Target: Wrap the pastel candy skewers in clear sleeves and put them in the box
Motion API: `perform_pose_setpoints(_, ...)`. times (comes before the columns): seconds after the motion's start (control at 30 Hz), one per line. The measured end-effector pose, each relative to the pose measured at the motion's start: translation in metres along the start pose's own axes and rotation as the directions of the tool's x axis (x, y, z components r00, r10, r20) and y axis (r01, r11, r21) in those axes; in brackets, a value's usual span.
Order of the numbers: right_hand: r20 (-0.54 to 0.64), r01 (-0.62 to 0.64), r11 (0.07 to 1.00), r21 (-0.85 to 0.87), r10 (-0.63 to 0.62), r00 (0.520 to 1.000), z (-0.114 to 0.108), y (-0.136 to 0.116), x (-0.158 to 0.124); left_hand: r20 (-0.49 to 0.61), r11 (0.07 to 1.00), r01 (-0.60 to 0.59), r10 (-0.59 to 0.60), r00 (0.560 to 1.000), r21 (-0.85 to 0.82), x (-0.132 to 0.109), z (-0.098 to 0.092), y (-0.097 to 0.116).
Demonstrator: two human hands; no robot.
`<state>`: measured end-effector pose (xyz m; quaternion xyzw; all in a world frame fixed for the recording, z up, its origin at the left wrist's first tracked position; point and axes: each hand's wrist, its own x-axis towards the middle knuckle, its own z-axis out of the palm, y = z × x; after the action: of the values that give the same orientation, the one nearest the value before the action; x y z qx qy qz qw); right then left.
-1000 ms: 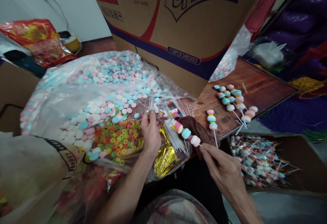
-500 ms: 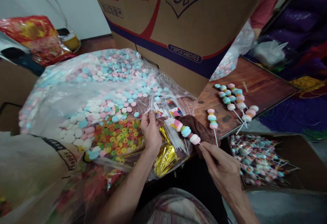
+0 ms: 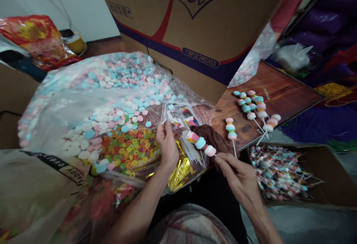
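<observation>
My right hand pinches the white stick of a candy skewer threaded with pink, blue and white discs, its tip pointing up and left. My left hand is closed at the edge of a clear plastic bag of pastel candy discs and coloured rings; its fingertips pinch something I cannot make out. Beside that hand lie clear printed wrappers and a bundle of gold twist ties. A brown cloth lies under the skewer.
Finished skewers lie on a wooden board at right, one more skewer nearer. A cardboard box holds several wrapped skewers. A large printed carton stands behind. Bags crowd the left; a person's red sleeve shows at upper right.
My right hand has slid up the stick toward the candies and shifted slightly left. My left hand stays at the bag's edge.
</observation>
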<state>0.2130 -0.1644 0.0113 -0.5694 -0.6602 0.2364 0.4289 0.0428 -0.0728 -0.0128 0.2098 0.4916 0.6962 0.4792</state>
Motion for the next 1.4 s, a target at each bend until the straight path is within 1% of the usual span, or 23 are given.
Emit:
perform_pose_setpoints(0.17,-0.072,0.040,0.997,-0.070,-0.045,0.996,0.003,-0.003,0.003,0.036,0.998,0.056,-0.055,0.998,-0.005,0.000,0.000,0.002)
perform_pose_setpoints(0.3,-0.052,0.029,0.995,-0.093,-0.034,0.998,0.004,-0.006,0.003,0.028,0.993,0.092,-0.090,0.996,-0.076,-0.002,0.002,0.006)
perform_pose_setpoints(0.37,-0.062,0.032,0.994,-0.102,-0.038,0.997,0.005,-0.006,0.003,0.077,0.985,0.143,-0.136,0.988,-0.096,-0.005,0.005,0.009)
perform_pose_setpoints(0.5,-0.079,0.086,0.986,-0.142,-0.098,0.992,0.009,-0.004,0.004,0.231,0.956,0.269,-0.237,0.944,-0.117,-0.015,0.012,0.016)
perform_pose_setpoints(0.63,-0.053,0.158,0.966,-0.205,-0.172,0.984,0.010,0.002,0.005,0.300,0.925,0.370,-0.329,0.895,-0.089,-0.020,0.016,0.020)
perform_pose_setpoints(0.73,-0.001,0.244,0.913,-0.327,-0.258,0.966,0.006,0.007,0.007,0.296,0.912,0.408,-0.379,0.877,-0.040,-0.017,0.013,0.022)
perform_pose_setpoints(0.87,0.038,0.336,0.804,-0.490,-0.365,0.930,0.002,0.010,0.010,0.272,0.897,0.441,-0.429,0.861,0.021,-0.013,0.011,0.023)
perform_pose_setpoints(0.97,0.033,0.353,0.745,-0.565,-0.407,0.913,0.005,0.010,0.010,0.264,0.897,0.441,-0.432,0.862,0.027,-0.014,0.011,0.022)
perform_pose_setpoints(1.0,0.029,0.343,0.744,-0.574,-0.400,0.916,0.008,0.010,0.009,0.257,0.898,0.440,-0.430,0.865,0.020,-0.015,0.011,0.020)
perform_pose_setpoints(1.07,0.022,0.309,0.769,-0.559,-0.359,0.933,0.013,0.009,0.006,0.248,0.899,0.437,-0.421,0.872,-0.008,-0.017,0.013,0.018)
perform_pose_setpoints(1.2,0.049,0.220,0.875,-0.431,-0.221,0.974,0.023,0.003,0.000,0.226,0.915,0.389,-0.359,0.905,-0.103,-0.022,0.015,0.012)
perform_pose_setpoints(1.3,0.073,0.098,0.952,-0.290,-0.080,0.994,0.027,-0.003,-0.003,0.212,0.927,0.344,-0.310,0.927,-0.150,-0.024,0.015,0.009)
perform_pose_setpoints(1.4,0.106,-0.056,0.982,-0.182,0.077,0.991,0.028,-0.008,-0.003,0.257,0.932,0.333,-0.290,0.922,-0.143,-0.025,0.015,0.007)
